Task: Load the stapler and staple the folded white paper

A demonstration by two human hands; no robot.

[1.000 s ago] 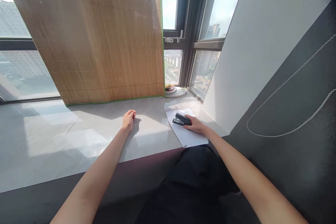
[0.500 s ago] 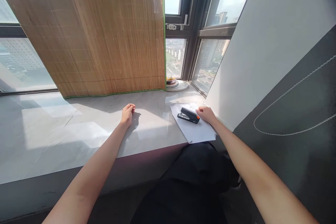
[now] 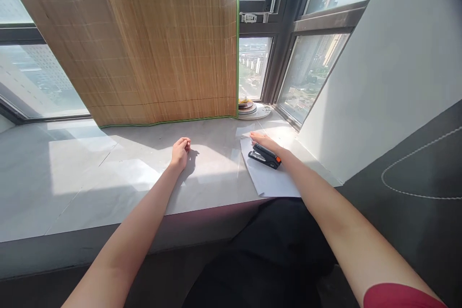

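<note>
A black stapler [image 3: 264, 156] with an orange end lies on white sheets of paper [image 3: 276, 184] on the pale window ledge. Just beyond it, my right hand [image 3: 266, 141] reaches across the far part of the paper, its fingers stretched out to the left. Part of the stapler's far side is covered by this hand; whether they touch I cannot tell. My left hand [image 3: 181, 151] rests on the ledge to the left of the paper, fingers curled closed, with nothing showing in it.
Stacked plates [image 3: 252, 109] stand in the window corner. A bamboo blind [image 3: 162, 48] with green edging hangs behind the ledge [image 3: 90, 168]. A white wall [image 3: 361, 91] borders the right side, where a beaded cord [image 3: 404, 163] hangs in a loop.
My right hand has moved from the right of the stapler to its far side, and its fingers have stretched out. My left hand stays curled on the ledge. The view has shifted slightly.
</note>
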